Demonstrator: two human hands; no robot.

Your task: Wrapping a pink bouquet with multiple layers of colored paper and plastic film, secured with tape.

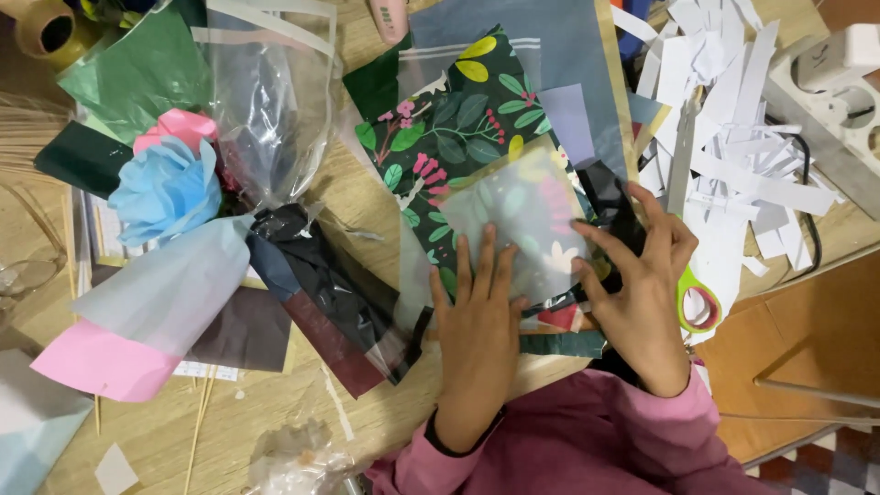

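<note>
On the wooden tabletop (275, 403), pretty much dead centre, a frosted translucent sheet (522, 220) is being pressed flat over a dark floral-print paper (454, 128). The left hand (477, 321) is laid palm-down on the sheet's lower edge, fingers spread, so its grip is open and nothing is clutched. The right hand (642, 275) is set on the sheet's right edge, fingers extended and also not closed around anything. Green-handled scissors (692, 229) are lying just beside that hand, on a heap of white paper strips (742, 119). Over to the left, a wrapped bouquet (174, 211) with blue and pink paper flowers is resting well apart from both hands.
</note>
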